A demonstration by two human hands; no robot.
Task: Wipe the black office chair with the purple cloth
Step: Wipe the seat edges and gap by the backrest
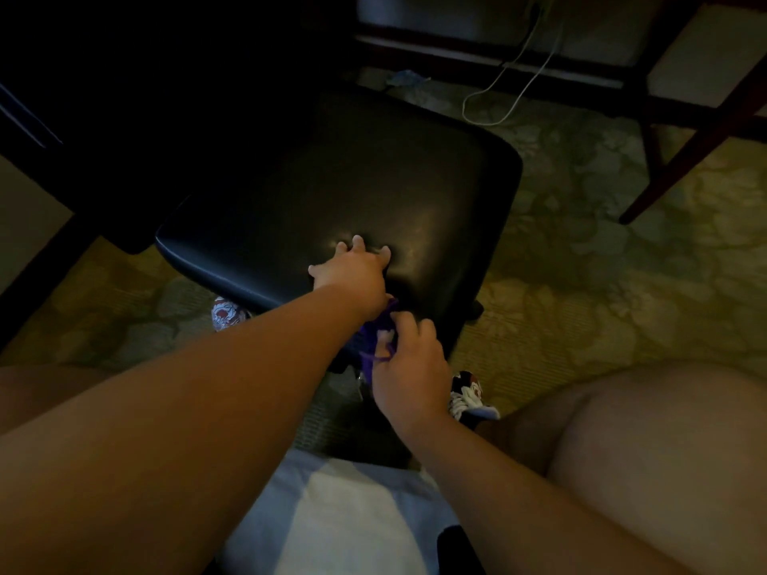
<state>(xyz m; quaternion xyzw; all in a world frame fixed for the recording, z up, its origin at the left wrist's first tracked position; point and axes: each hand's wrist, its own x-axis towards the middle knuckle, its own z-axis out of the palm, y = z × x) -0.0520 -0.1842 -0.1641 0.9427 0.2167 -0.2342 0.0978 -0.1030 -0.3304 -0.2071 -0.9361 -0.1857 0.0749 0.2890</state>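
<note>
The black office chair (332, 188) fills the middle of the view, its padded seat facing up and its backrest lost in the dark at the upper left. My left hand (352, 273) lies flat on the near part of the seat with fingers spread and nothing in it. Just below, at the seat's front edge, my right hand (409, 367) is closed around the bunched purple cloth (375, 338). Most of the cloth is hidden between the two hands.
Patterned green carpet (581, 251) surrounds the chair. A white cable (510, 76) loops on the floor behind it, under a dark wooden desk frame (680, 159) at the upper right. My printed shoes (471, 394) rest beneath the seat.
</note>
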